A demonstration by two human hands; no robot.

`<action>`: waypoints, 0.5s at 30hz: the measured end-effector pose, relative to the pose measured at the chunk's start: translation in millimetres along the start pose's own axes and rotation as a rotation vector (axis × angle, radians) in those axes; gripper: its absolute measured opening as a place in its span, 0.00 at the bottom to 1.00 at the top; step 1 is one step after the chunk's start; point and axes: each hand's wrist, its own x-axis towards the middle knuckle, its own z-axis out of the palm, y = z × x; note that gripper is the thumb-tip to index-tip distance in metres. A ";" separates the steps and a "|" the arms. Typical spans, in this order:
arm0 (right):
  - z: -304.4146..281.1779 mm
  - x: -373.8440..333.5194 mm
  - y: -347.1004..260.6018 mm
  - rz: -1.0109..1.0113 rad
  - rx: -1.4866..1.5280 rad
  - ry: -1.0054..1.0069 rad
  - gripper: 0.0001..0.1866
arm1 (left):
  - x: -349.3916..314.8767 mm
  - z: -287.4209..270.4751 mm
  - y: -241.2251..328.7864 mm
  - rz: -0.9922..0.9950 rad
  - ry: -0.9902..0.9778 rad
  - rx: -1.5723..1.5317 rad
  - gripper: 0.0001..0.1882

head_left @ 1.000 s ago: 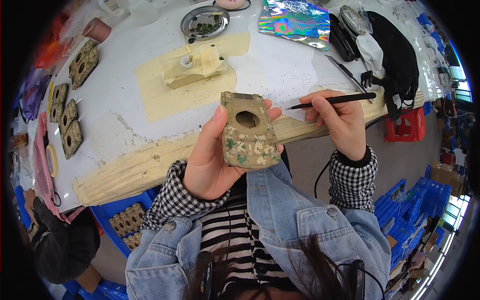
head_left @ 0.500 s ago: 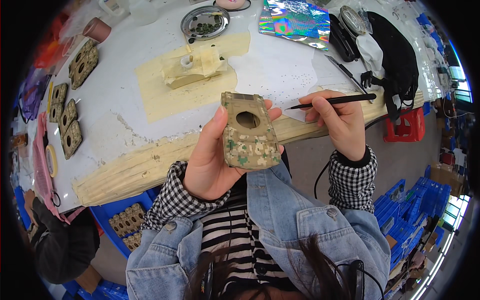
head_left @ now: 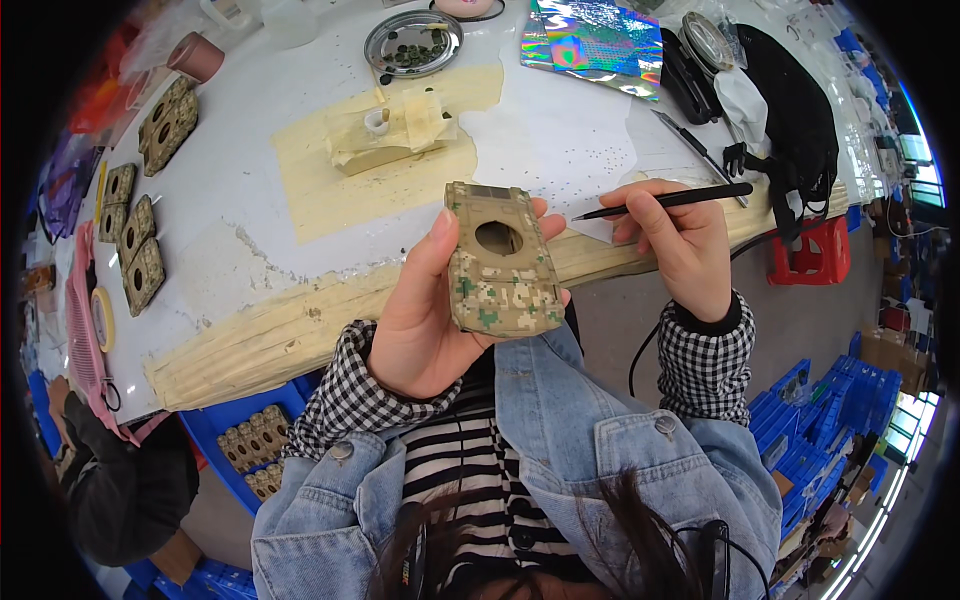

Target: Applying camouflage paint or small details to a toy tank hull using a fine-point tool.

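In my left hand (head_left: 415, 325) lies a camouflage-painted model tank hull (head_left: 507, 290), gripped along its sides, with a round hole in its upper face. My right hand (head_left: 680, 245) pinches black tweezers (head_left: 665, 201) like a pen, their fine tip pointing left toward the hull but apart from it. Behind the hull, a white sheet (head_left: 545, 135) on the table is dotted with tiny specks. Left of it, a small tape-covered block (head_left: 390, 145) carries a little white cup (head_left: 376, 122) and stands on yellowish masking tape (head_left: 300, 190).
A round metal dish (head_left: 412, 62) at the back holds small dark round parts. More camouflage hulls (head_left: 168, 128) lie on the table's left, and others fill a blue bin (head_left: 225, 420) below. A black bag (head_left: 790, 110), a pen-like knife (head_left: 685, 135) and shiny foil (head_left: 590, 45) lie right. A red stool (head_left: 815, 255) stands beyond.
The hull and both hands stay almost where they were; the view has shifted only very slightly. My grip on the hull and on the tweezers is the same.
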 end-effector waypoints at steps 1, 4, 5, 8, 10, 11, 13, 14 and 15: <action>0.0 -0.4 0.2 -0.005 0.000 0.002 0.13 | -0.3 -0.9 -0.4 -0.002 0.000 -0.011 0.35; -0.2 -1.1 0.4 -0.005 -0.003 0.011 0.13 | -1.0 -7.0 -1.2 -0.029 -0.038 -0.121 0.36; -0.2 -1.1 0.4 -0.005 -0.004 0.013 0.13 | -0.8 -7.8 -1.1 -0.036 -0.045 -0.141 0.36; -0.4 -0.8 0.5 -0.005 -0.008 0.012 0.13 | -0.6 -6.3 -0.9 -0.037 -0.040 -0.126 0.37; -0.5 -0.8 0.3 -0.005 -0.017 0.005 0.13 | -0.7 -5.8 -0.9 -0.036 -0.037 -0.121 0.36; 0.1 -0.9 0.2 -0.011 -0.015 0.011 0.13 | -0.6 -5.5 -1.0 -0.036 -0.037 -0.115 0.36; 1.5 -1.1 0.0 -0.023 -0.010 0.021 0.13 | -0.5 -4.7 -0.4 -0.037 -0.036 -0.088 0.36; 1.5 -1.1 0.1 -0.026 -0.009 0.020 0.12 | -0.6 -4.0 -0.2 -0.036 -0.030 -0.081 0.36; 1.3 -0.9 0.2 -0.030 -0.008 0.019 0.12 | -0.7 -3.4 -0.1 -0.034 -0.023 -0.074 0.36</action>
